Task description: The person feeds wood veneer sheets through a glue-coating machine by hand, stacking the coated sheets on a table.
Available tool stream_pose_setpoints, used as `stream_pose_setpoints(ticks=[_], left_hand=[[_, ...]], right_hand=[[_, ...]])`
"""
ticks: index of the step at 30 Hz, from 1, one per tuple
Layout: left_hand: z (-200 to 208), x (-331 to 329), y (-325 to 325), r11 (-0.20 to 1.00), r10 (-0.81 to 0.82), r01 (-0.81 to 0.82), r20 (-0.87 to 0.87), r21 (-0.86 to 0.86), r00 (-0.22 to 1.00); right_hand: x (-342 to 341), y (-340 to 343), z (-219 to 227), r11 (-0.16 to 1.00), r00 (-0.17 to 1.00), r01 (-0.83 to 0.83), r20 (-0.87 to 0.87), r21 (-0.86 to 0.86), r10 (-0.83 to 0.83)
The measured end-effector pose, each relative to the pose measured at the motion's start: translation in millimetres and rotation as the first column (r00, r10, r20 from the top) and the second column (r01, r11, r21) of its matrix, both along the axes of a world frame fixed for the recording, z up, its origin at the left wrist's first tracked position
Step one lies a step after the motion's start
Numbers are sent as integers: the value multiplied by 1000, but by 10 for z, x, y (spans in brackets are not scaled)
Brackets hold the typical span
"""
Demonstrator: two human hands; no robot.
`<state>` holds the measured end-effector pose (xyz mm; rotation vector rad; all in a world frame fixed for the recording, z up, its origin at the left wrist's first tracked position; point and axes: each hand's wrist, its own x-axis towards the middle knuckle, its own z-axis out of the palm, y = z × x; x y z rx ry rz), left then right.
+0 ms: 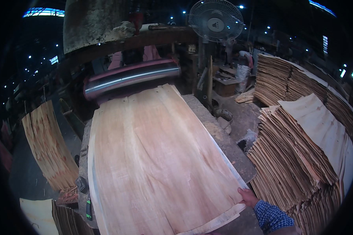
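Observation:
A wide, pale sheet of wood veneer (157, 156) lies flat on the worktable in front of me, with the edges of at least one other sheet showing beneath it. Its far end reaches up to a shiny metal roller (133, 78). My right hand (248, 197), in a blue checked sleeve, is closed on the sheet's near right corner, thumb on top and the other fingers mostly hidden. My left hand is out of the picture. By the table's left edge lies a knife-like tool (89, 209) with a black and green handle.
Tall stacks of veneer (286, 156) stand close on my right, with more (302, 80) behind. A bundle of veneer strips (49, 145) leans at the left; another stack (66, 219) sits at the lower left. A fan (216, 21) stands beyond the table, and a person (246, 58) is farther back.

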<state>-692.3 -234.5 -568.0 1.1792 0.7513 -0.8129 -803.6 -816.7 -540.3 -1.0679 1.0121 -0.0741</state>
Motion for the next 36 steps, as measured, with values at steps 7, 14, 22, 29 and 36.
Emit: stream_pose_setpoints(ticks=[7, 14, 22, 29, 36], left_hand=[[138, -18, -81, 1000, 3, -4, 39, 31, 999], [208, -10, -126, 998, 30, -33, 56, 54, 998], [181, 7, -112, 999, 41, -42, 47, 23, 998], [-8, -4, -18, 999, 50, -51, 47, 12, 998], [-114, 1, 19, 1000, 20, -20, 72, 9, 997]], right_hand=[[11, 16, 39, 1000, 1000, 11, 15, 17, -11], [-5, -10, -26, 1000, 1000, -5, 20, -1, 5], [-7, -8, -71, 999, 999, 25, 26, -30, -24], [29, 1, -33, 998, 999, 33, -9, -54, -33], [18, -34, -67, 1000, 1000, -9, -22, -28, 9]])
